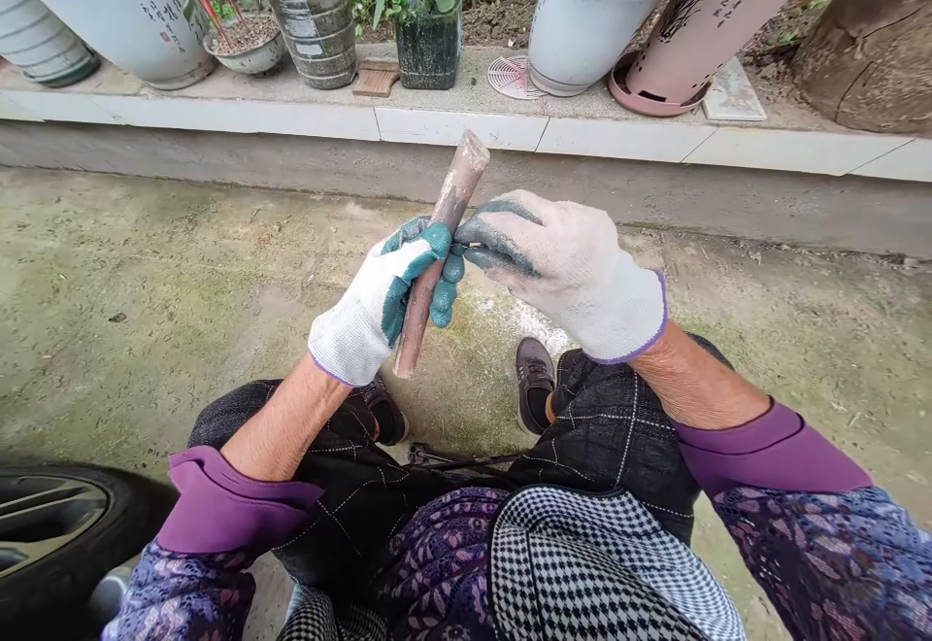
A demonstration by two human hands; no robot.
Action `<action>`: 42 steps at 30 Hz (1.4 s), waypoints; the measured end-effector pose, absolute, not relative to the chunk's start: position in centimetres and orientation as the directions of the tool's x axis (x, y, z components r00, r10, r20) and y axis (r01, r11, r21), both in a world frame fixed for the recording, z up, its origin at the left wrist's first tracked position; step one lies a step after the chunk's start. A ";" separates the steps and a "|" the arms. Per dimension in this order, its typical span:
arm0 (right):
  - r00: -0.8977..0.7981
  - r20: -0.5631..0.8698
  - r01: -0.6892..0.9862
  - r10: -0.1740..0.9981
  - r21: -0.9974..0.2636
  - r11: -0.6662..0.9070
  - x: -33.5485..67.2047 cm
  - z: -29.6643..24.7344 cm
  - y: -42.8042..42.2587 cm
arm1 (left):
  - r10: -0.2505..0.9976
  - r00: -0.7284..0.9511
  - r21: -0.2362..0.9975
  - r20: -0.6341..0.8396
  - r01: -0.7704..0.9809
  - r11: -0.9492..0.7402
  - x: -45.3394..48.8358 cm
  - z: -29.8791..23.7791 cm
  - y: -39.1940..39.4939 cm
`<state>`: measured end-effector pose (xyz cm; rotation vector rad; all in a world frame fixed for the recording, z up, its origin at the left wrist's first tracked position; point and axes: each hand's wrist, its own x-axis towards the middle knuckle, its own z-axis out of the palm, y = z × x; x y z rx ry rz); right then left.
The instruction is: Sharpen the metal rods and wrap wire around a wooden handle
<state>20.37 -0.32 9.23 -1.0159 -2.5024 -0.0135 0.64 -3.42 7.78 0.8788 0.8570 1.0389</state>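
Observation:
My left hand [382,296], in a white glove with green coated palm and fingers, is wrapped round a short wooden stick [455,180]. The stick slants, its pale, worn upper end pointing away from me and its lower end above the ground between my feet. From the other side comes my right hand [557,257], in a similar glove with dark smudged fingertips. Its thumb and fingers are pinched together close against the stick's side, by the left fingertips. Whatever lies in that pinch is too small and hidden to make out.
A low tiled ledge [458,128] runs across the front, bearing several potted plants, including a white pot [593,24] and a pink planter [699,29]. A tree stump [870,49] stands at far right. A car wheel [65,534] is close at lower left.

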 end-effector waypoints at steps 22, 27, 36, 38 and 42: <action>-0.629 0.404 0.693 0.664 -0.094 0.714 20.1 8.9 -0.3 | 0.962 0.241 0.941 -0.127 -0.279 0.194 1.1 8.0 -3.6; -0.593 0.420 0.706 0.687 -0.139 0.695 20.1 8.8 -0.4 | 0.977 0.153 0.955 -0.145 -0.235 0.179 1.6 8.4 -3.8; -0.569 0.457 0.723 0.683 -0.119 0.681 20.1 8.8 -0.5 | 0.987 0.135 0.975 -0.088 -0.190 0.113 1.0 8.6 -4.0; -0.561 0.463 0.726 0.686 -0.121 0.677 20.2 8.8 -0.5 | 0.983 0.173 0.978 -0.059 -0.186 0.091 0.7 8.4 -3.9; -0.564 0.454 0.727 0.689 -0.124 0.676 20.2 8.7 -0.4 | 0.980 0.199 0.982 -0.008 -0.185 0.046 0.3 8.1 -3.6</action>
